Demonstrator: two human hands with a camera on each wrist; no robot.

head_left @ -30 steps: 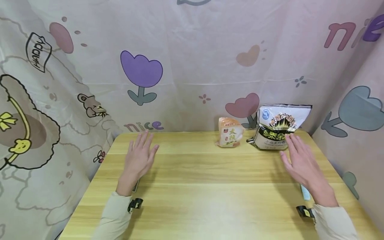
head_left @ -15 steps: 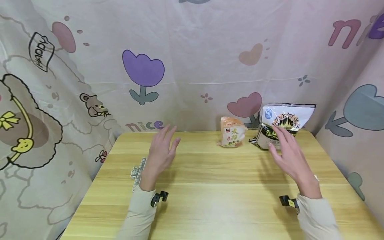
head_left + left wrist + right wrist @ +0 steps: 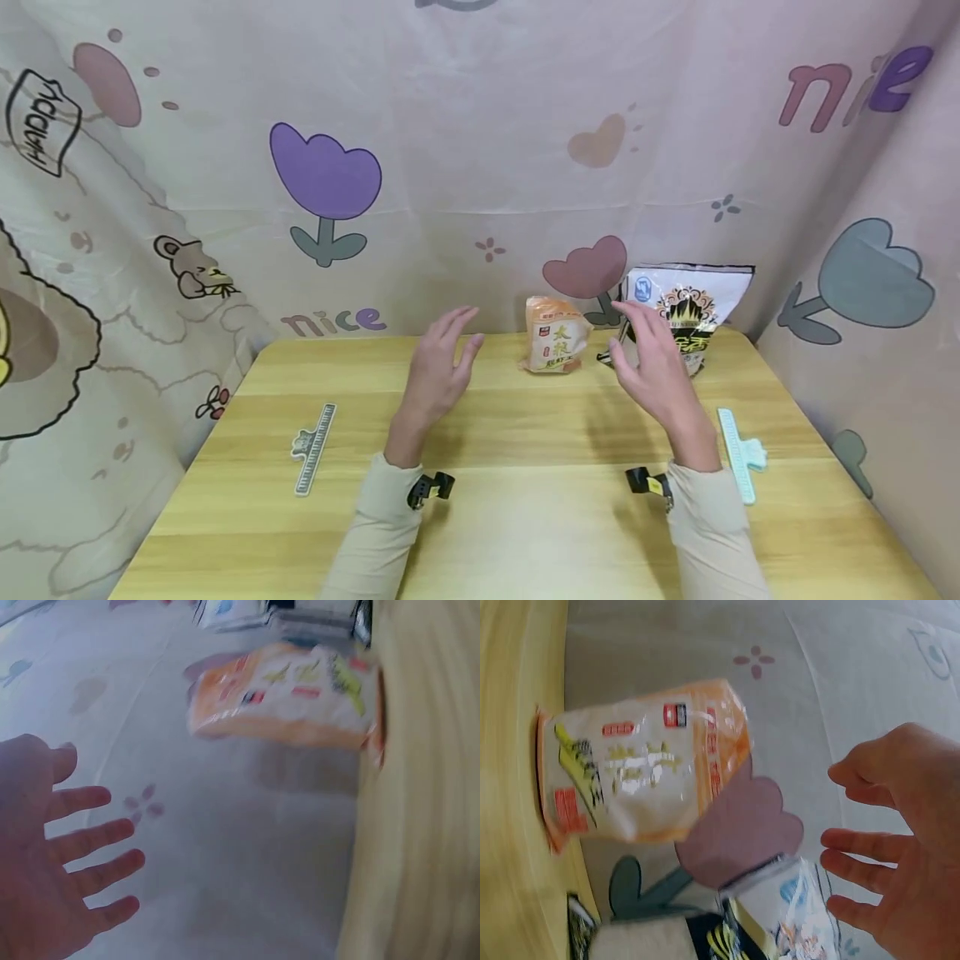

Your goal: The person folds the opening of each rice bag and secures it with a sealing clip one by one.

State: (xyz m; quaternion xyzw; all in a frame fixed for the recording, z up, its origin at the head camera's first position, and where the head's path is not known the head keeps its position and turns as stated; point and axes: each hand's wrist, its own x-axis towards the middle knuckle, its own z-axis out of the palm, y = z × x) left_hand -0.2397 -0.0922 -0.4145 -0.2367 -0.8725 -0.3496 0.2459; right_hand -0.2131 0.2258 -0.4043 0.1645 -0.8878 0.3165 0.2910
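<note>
"Head view: what could go wrong?"

"Taking the bench (image 3: 525, 533) as the dial, the orange pack (image 3: 557, 342) stands near one o'clock, the white bag (image 3: 693, 312) at two. The right hand (image 3: 656, 365) overlaps that bag here; contact I can't tell. A sideways brush might tip it."

"Pose?"

"That hand and the left hand (image 3: 437, 367) are raised, palms roughly facing, fingertips pointing toward twelve."

"Left wrist view?"

"Hand at eight o'clock, fingers spread wide, holding nothing; pack at one, apart. A hasty reach could topple it."

"Right wrist view?"

"Hand at four, fingers parted, nothing held; pack at nine, bag at six. Pressing hard could crumple the pack's wrapper."
</note>
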